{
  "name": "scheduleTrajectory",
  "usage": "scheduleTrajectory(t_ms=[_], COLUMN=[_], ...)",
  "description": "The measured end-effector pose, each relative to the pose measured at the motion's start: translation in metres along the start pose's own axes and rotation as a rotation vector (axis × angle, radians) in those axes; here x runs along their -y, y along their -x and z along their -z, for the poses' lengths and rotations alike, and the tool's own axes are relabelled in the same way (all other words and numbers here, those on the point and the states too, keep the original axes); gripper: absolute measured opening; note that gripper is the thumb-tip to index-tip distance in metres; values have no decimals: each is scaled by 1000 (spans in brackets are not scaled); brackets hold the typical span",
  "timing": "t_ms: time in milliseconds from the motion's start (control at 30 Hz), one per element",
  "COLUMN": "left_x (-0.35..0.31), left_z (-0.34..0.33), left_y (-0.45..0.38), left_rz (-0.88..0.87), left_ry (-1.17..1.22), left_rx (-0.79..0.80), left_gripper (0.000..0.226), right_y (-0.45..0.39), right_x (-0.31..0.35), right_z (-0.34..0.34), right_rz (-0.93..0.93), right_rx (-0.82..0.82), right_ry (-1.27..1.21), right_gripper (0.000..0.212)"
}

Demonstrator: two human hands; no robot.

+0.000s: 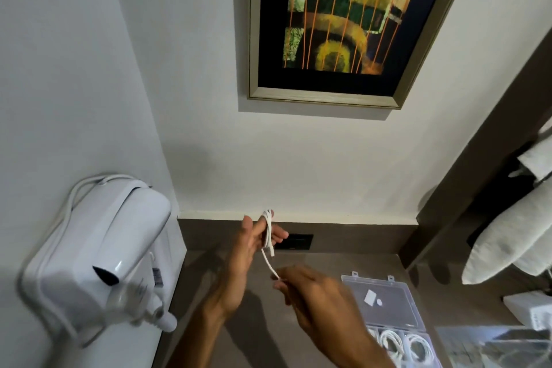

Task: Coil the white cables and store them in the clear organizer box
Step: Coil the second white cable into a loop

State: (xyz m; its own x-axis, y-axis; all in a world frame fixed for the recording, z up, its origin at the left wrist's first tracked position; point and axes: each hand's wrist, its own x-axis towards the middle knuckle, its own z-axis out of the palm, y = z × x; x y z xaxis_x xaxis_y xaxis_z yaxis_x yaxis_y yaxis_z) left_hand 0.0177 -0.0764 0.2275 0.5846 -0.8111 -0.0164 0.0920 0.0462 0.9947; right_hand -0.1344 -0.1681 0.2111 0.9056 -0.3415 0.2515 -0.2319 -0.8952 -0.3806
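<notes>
At the lower left of the frame a wall-mounted hair dryer [98, 260] juts closest to the lens. At lower centre the left hand [248, 251] has its fingers spread inside loops of white cable [268, 231], while the right hand [313, 290] pinches the loose tail. At the lower right the clear organizer box [385, 308] lies open, with coils already in its near compartments. Winding looks almost done; next, I'd guess, comes tucking the tail and slipping the coil off.
</notes>
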Motion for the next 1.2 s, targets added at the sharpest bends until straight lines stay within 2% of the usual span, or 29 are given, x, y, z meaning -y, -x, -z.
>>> scheduleTrajectory(t_ms=[67,167,233,333,400,433,533,733,833,1000,1200], left_x=[2,2,0,-8,-17,-22,-23,-8,1,21,39], left_z=[-4,-18,-26,-32,-34,-36,-34,-26,-36,-59,-79], left_y=[3,12,17,22,23,23,19,14,13,12,13], left_rz=[36,89,85,-4,-82,-109,-126,-51,-8,-8,14], left_ry=[-34,43,97,165,221,256,337,360,359,67,-123], left_rx=[36,169,213,259,317,321,247,94,-25,-159,-259], left_gripper=[72,101,86,54,45,44,39,30,32,35,21], right_y=[-7,-29,-47,-65,-70,-70,-56,-32,-22,-9,3], right_x=[5,-1,-16,-39,-45,-46,-46,-43,-45,-47,-60], right_z=[34,85,108,107,89,77,39,2,-4,-13,-17], right_rz=[123,277,335,254,123,51,-90,-277,-352,-492,-566], right_rx=[-78,-183,-197,-255,-243,-216,-167,-195,-232,-277,-360], right_ry=[166,269,191,-229,-630,-808,-1036,-1315,-1328,-1323,-1337], right_gripper=[18,11,9,7,7,16,39,29,29,29,25])
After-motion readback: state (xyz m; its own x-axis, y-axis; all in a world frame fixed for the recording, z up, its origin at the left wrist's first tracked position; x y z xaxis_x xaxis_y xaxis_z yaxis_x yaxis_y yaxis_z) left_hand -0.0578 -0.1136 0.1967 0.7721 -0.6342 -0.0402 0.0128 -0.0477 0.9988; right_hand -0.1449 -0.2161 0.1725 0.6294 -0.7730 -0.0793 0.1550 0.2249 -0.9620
